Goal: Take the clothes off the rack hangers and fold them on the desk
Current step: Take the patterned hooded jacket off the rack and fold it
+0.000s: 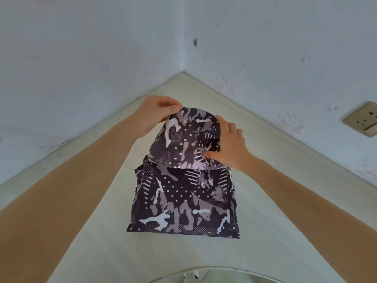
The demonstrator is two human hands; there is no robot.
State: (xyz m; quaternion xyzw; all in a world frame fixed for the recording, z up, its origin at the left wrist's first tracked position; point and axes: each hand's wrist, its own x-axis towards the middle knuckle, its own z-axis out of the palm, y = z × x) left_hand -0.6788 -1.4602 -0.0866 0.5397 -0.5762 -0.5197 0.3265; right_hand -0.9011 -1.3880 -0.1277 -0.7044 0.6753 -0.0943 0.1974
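A dark camouflage-print jacket with white dots and stripes lies folded into a rectangle on the pale desk. Its hood sticks out at the far end, toward the wall corner. My left hand pinches the hood's far left edge near the zipper pull. My right hand rests on the hood's right side, thumb pressing into the bunched fabric. No rack or hangers are in view.
The desk fills a corner between two pale walls with faint cartoon stickers. A gold wall socket is on the right wall. A curved grey edge shows at the bottom.
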